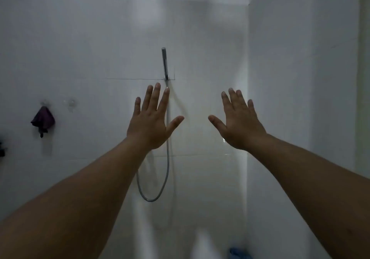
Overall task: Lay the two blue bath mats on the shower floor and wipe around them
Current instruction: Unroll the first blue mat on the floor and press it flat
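Both my arms reach forward toward the white tiled shower wall. My left hand (153, 118) is spread flat with straight fingers and holds nothing. My right hand (239, 121) is spread the same way, empty, a hand's width to its right. A small patch of something blue (239, 252), perhaps one bath mat, shows at the bottom edge near the right wall; too little is in view to be sure. The shower floor is out of view.
A chrome hand shower (165, 63) hangs on its wall bracket just above my left fingertips, its hose (158, 194) looping down. A dark purple cloth (42, 120) hangs from a hook at left. A blurred white shape (202, 244) sits at the bottom. The side wall (300, 78) closes off the right.
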